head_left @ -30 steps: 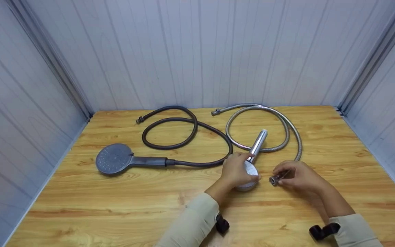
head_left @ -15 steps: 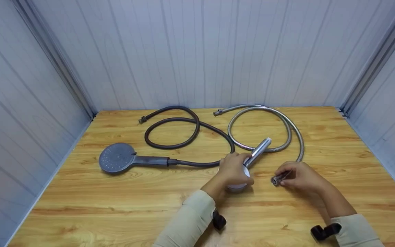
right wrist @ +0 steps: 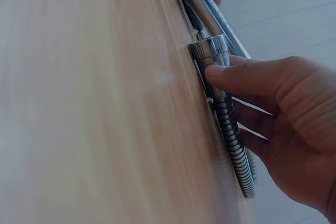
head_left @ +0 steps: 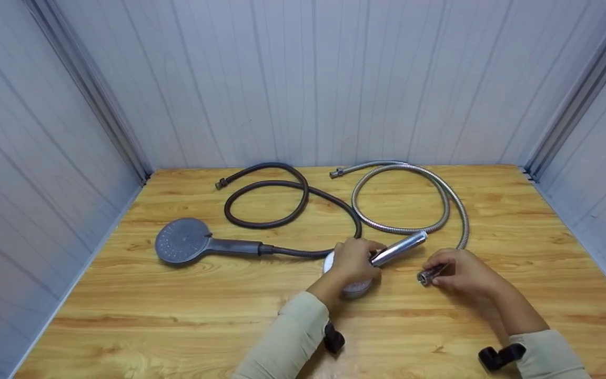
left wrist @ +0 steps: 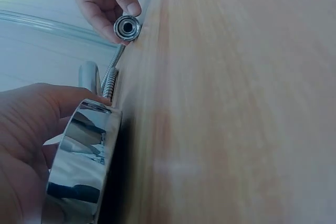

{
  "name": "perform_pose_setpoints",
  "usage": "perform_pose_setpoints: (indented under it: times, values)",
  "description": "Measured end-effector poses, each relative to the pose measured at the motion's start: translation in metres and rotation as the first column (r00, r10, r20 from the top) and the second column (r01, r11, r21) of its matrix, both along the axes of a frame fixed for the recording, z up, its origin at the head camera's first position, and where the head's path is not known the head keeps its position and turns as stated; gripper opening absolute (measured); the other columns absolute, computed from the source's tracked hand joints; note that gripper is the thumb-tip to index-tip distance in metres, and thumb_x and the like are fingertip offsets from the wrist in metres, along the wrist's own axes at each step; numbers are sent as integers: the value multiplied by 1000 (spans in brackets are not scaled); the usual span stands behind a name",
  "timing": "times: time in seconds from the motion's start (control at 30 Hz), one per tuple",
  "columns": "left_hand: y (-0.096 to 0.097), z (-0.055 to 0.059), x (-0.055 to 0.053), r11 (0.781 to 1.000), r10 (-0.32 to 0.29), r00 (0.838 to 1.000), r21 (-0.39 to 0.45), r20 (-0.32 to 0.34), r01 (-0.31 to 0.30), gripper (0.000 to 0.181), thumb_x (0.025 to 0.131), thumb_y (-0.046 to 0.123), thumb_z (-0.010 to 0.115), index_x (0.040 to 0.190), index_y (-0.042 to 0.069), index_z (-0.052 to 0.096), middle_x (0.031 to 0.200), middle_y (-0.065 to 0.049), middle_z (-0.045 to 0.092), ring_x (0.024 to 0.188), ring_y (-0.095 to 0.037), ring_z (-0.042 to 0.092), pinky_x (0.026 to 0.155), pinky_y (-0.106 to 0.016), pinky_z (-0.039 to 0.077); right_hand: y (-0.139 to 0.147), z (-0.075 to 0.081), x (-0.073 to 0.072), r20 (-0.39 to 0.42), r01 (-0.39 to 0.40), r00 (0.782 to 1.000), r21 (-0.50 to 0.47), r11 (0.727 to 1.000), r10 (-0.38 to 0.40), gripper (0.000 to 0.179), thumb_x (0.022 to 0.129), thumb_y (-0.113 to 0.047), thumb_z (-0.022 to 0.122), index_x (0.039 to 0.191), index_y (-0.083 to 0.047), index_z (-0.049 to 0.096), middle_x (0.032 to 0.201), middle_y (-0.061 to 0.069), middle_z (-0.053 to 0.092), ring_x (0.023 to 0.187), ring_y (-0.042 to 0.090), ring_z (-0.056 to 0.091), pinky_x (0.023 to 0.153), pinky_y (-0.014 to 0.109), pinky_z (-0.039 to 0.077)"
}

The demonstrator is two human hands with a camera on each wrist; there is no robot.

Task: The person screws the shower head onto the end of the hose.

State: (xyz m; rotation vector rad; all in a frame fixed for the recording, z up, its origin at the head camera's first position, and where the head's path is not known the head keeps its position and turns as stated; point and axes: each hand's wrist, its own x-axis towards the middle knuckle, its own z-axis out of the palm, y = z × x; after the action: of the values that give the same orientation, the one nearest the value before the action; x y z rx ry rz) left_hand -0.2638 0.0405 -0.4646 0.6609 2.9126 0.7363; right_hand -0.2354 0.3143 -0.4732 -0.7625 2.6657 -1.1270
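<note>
My left hand (head_left: 353, 260) holds a chrome handheld shower head (head_left: 400, 249) by its round head, partly covering it. Its bare handle end points up and right in the head view. In the left wrist view, the shiny rim (left wrist: 79, 166) stands just off the wood. My right hand (head_left: 463, 271) pinches the metal end fitting (right wrist: 210, 51) of a silver ribbed shower hose (head_left: 465, 221) between thumb and fingers. The fitting's open mouth faces the left hand, apart from the shower head's handle. The rest of the silver hose lies looped behind both hands.
To the left lies a dark grey shower head (head_left: 183, 241), joined to a dark hose (head_left: 266, 225) coiled on the wooden table (head_left: 187, 326). The silver hose's other end fitting (head_left: 336, 173) rests near the back wall (head_left: 308, 84). Side walls flank the table.
The left hand has turned the chrome shower head, so its handle swings down to the right, while the head shifts left. The right hand keeps its pinch on the hose end, nearly still.
</note>
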Motion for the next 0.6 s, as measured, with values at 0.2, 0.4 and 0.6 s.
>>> perform_pose_setpoints:
  times: [0.2, 0.4, 0.6]
  values:
    - [-2, 0, 0, 1000, 5, 1000, -6, -8, -5, 48, 70, 18, 82, 116, 30, 73, 95, 18, 70, 85, -5, 59, 80, -32, 36, 0, -1, 0, -31, -8, 999, 49, 999, 10, 27, 81, 1, 75, 108, -6, 72, 106, 3, 67, 97, 18, 63, 84, 31, 51]
    - [-6, -4, 1, 999, -3, 998, 34, -59, 6, 43, 75, 30, 85, 116, 29, 73, 93, 17, 70, 83, -3, 60, 78, -31, 38, -1, -2, 0, -97, -29, 995, 78, 996, 37, 25, 83, -2, 74, 108, -5, 72, 105, 1, 67, 96, 15, 61, 81, 29, 51]
    - [-8, -4, 1, 997, -21, 998, 67, -51, 24, 44, 76, 25, 84, 119, 29, 73, 95, 15, 71, 84, -2, 61, 80, -26, 45, -1, -1, -1, -85, -25, 996, 62, 998, 30, 24, 84, -5, 74, 108, -7, 72, 104, -1, 65, 95, 14, 61, 82, 29, 51]
